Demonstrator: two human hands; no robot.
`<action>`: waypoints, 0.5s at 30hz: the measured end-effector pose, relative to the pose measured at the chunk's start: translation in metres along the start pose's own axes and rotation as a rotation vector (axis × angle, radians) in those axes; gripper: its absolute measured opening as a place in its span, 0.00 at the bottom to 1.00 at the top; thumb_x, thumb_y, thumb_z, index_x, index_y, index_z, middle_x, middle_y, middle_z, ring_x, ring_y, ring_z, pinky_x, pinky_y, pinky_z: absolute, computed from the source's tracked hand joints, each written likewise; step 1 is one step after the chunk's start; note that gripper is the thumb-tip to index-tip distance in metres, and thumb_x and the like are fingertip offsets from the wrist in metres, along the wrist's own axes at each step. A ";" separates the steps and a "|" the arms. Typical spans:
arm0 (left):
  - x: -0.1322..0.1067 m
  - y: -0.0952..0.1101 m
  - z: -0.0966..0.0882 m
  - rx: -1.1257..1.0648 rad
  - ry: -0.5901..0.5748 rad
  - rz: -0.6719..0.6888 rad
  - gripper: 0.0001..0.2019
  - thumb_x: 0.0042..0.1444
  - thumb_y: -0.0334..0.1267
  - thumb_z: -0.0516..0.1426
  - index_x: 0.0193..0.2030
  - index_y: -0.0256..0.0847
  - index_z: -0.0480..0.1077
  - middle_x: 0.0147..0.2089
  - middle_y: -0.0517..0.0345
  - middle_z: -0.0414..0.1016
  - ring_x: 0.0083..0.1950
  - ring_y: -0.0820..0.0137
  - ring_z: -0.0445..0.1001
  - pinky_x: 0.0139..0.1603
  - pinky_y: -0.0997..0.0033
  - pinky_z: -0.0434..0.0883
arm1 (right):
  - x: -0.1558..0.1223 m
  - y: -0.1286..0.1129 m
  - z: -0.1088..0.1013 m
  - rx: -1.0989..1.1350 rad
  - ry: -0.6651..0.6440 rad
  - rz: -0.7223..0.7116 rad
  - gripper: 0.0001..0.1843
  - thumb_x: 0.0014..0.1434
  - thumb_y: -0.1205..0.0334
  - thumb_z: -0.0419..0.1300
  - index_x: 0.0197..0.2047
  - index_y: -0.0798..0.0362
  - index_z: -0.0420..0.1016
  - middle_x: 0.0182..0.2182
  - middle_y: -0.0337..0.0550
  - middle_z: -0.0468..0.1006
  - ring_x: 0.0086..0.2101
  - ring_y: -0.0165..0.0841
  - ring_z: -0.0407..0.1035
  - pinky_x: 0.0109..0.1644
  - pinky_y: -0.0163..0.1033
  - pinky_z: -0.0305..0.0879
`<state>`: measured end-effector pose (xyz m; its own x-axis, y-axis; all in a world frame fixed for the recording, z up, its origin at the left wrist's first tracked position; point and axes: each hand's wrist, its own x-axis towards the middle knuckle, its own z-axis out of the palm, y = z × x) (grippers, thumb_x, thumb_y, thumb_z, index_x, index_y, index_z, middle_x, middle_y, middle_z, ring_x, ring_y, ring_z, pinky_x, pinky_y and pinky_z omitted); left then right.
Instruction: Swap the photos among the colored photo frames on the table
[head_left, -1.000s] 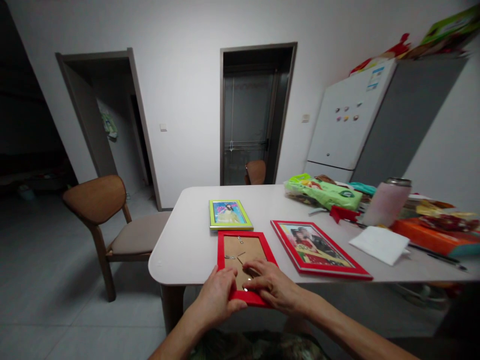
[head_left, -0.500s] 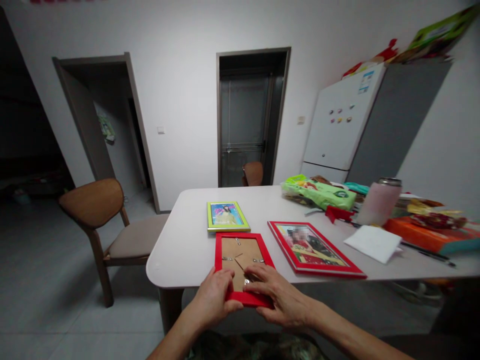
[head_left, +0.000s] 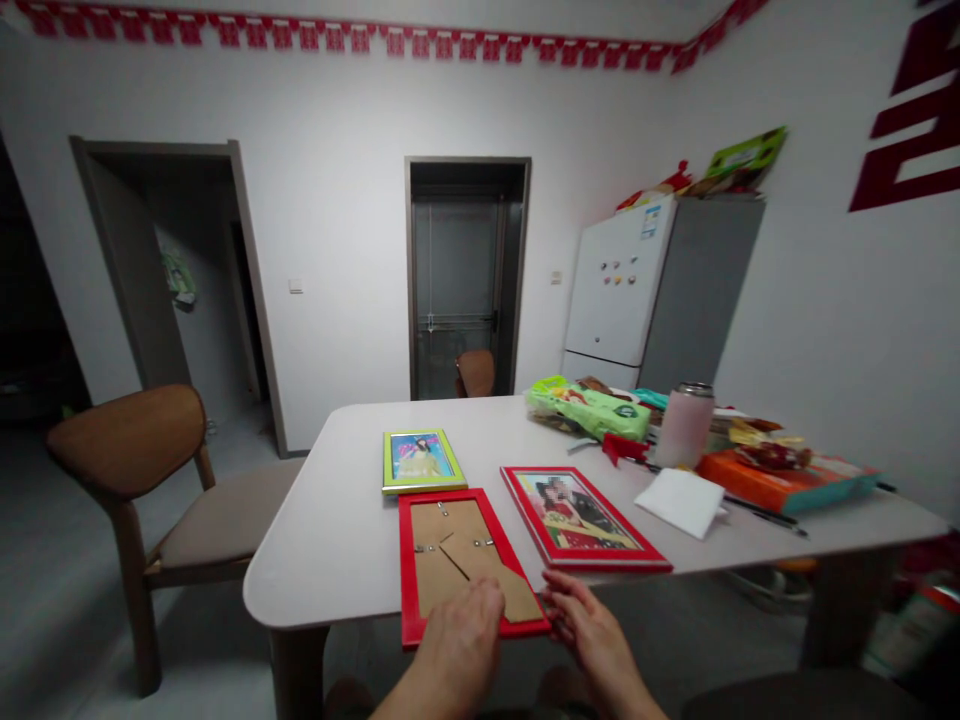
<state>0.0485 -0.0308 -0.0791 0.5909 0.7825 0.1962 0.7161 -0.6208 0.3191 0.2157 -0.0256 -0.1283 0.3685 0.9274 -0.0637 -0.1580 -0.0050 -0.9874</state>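
Note:
A red picture frame (head_left: 409, 590) lies face down at the table's front edge, its lower end sticking out past the edge. Its brown backing board (head_left: 435, 575) faces up, with small metal clips and a thin dark stand leg. My left hand (head_left: 461, 635) is closed, fingers curled down over the lower part of the backing; its fingertips are hidden. Beside the frame's lower right corner is my right hand (head_left: 592, 630), its fingers loosely bent and apart, the tips at the red edge. A second red picture frame (head_left: 589, 520) lies face up to the right. Behind is a green picture frame (head_left: 424, 460).
On the table's right side are a white folded paper (head_left: 681, 502), a pink bottle (head_left: 684, 425), a green package (head_left: 592, 408), an orange box (head_left: 757, 482) and a dark pen (head_left: 772, 518). A wooden chair (head_left: 127, 450) stands at the left.
My left hand has moved from the frame's left side onto its lower backing. My right hand has come off the backing to the right corner. The view has tilted up.

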 end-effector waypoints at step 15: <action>0.019 0.021 -0.022 -0.088 0.220 -0.009 0.26 0.47 0.24 0.45 0.56 0.33 0.53 0.60 0.44 0.49 0.61 0.60 0.47 0.58 0.59 0.52 | -0.029 -0.001 0.034 0.356 -0.446 0.339 0.14 0.46 0.51 0.55 0.25 0.55 0.68 0.17 0.37 0.71 0.17 0.24 0.63 0.19 0.29 0.57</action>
<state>0.0662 -0.0278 -0.0483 0.4830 0.7855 0.3870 0.6800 -0.6149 0.3994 0.1738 -0.0397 -0.1207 -0.1574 0.9625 -0.2211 -0.5196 -0.2711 -0.8103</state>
